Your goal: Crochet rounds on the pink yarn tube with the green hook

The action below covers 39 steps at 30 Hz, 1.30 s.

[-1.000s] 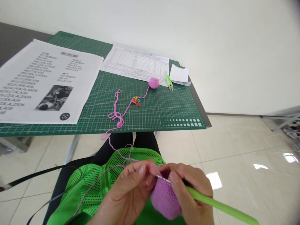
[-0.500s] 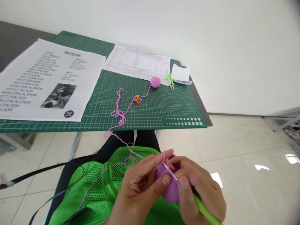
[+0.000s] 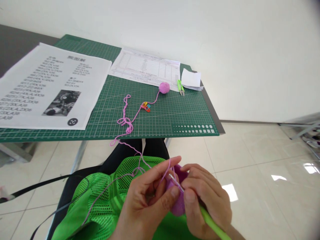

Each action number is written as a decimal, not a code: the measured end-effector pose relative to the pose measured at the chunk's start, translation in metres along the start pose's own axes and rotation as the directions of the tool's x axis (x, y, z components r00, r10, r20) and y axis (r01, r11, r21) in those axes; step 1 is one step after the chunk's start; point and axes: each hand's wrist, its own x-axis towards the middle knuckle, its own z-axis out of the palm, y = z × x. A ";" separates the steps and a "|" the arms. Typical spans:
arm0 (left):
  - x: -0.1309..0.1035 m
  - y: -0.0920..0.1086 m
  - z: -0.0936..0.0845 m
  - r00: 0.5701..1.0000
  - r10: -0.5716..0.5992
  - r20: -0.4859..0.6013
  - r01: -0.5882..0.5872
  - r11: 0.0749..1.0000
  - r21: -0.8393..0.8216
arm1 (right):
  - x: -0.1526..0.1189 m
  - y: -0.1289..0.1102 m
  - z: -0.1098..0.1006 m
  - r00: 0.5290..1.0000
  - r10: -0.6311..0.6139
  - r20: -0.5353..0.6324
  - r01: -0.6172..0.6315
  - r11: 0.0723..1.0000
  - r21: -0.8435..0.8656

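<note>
Crochet piece (image 3: 178,207), one, held by two hands above the lap, off the near edge of the counter (image 3: 215,119).
Left hand's (image 3: 150,196) grip pinches it, yarn (image 3: 168,168) over the raised index finger; right hand's (image 3: 208,196) grip pinches one green-handled hook (image 3: 212,224). On one green mat (image 3: 155,123): one yarn ball (image 3: 164,88), one pair of snips (image 3: 179,85), at least three clips (image 3: 146,108), at least two printed sheets (image 3: 93,85), one paper stack (image 3: 191,78). Gridded surface runs from clips to right edge; floor (image 3: 255,180) spreads beyond the right hand.

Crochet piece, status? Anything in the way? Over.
Left hand pinching crochet piece. Right hand gripping green-handled crochet hook. Nothing seen blocking the hook; tangled yarn on cutting mat.
</note>
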 end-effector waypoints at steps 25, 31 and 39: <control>-0.013 -0.011 0.013 0.940 0.157 -0.302 -0.106 0.978 0.177 | -0.015 -0.003 0.028 0.954 0.196 -0.228 -0.183 0.980 0.074; -0.004 -0.004 -0.004 0.999 0.008 -0.052 -0.009 1.000 -0.017 | -0.009 0.003 0.017 0.974 0.205 -0.099 -0.180 0.959 0.220; -0.003 0.013 -0.001 0.995 -0.102 0.004 0.101 0.983 -0.152 | 0.011 -0.009 -0.011 0.967 0.218 0.133 -0.239 0.957 0.165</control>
